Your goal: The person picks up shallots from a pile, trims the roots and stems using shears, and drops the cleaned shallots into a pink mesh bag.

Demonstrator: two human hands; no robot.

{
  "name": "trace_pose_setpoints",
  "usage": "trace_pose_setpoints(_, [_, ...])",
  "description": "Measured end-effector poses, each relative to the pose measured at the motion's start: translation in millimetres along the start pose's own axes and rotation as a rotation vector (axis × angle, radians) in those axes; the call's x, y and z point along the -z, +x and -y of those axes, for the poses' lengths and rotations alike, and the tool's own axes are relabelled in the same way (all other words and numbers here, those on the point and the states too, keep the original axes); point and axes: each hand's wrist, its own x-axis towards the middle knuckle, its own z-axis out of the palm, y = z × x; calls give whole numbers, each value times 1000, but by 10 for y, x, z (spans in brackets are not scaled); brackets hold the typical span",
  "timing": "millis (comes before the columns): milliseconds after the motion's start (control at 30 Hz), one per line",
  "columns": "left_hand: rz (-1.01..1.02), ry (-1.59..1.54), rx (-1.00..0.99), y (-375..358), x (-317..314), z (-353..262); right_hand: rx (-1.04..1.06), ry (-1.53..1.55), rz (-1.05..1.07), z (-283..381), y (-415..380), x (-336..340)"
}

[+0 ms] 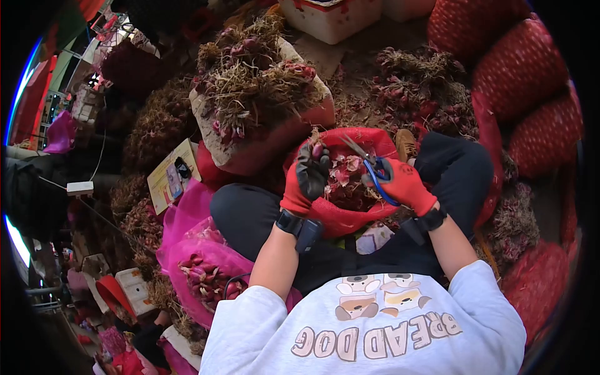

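My left hand [307, 178], in a red glove with a dark coated palm, is closed around a small shallot [317, 150] with dry roots on it. In my right hand [405, 185], also gloved in red, is a pair of scissors [379, 176] with blue handles. Its blades are parted and point up and left, toward the shallot but apart from it. Below and between both hands lies an open red mesh bag [342, 215] with shallots and dry skins [345, 178] inside.
A pale foam box [215, 140] heaped with rooted shallot bunches [256, 81] stands ahead. More bunches [425, 94] lie ahead right. Full red mesh sacks [522, 65] line the right side. A pink mesh bag of shallots [209, 272] sits at my left, near a cardboard piece [164, 186].
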Motion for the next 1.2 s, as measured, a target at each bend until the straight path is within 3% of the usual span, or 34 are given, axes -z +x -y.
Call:
trace_pose_setpoints(300, [18, 11, 47, 12, -113, 93, 68, -23, -3, 90, -145, -115])
trace_pose_setpoints(400, [46, 1850, -358, 57, -352, 191, 30, -83, -10, 46, -122, -154])
trace_pose_setpoints(500, [-105, 1261, -74, 62, -256, 234, -17, -72, 51, -40, -111, -184])
trace_pose_setpoints(600, [305, 2418, -434, 51, -459, 156, 104, -402, -155, -200, -185, -323])
trace_pose_setpoints(700, [257, 2313, -410, 42, -514, 168, 45, -353, -94, -175, -176, -311])
trace_pose_setpoints(767, [24, 1765, -156, -7, -433, 242, 82, -306, -110, -226, -169, -359])
trace_pose_setpoints(867, [-143, 1316, 60, -29, -374, 251, 62, -327, -87, -320, -173, -371])
trace_pose_setpoints(1067, [-53, 1586, -90, -43, -344, 320, -111, -97, 68, -735, -171, -528])
trace_pose_setpoints(1133, [-169, 1302, 8, -40, -347, 318, -134, -38, 87, -721, -193, -503])
trace_pose_setpoints(1200, [-359, 787, 144, -38, -290, 269, -147, 14, 104, -483, -196, -349])
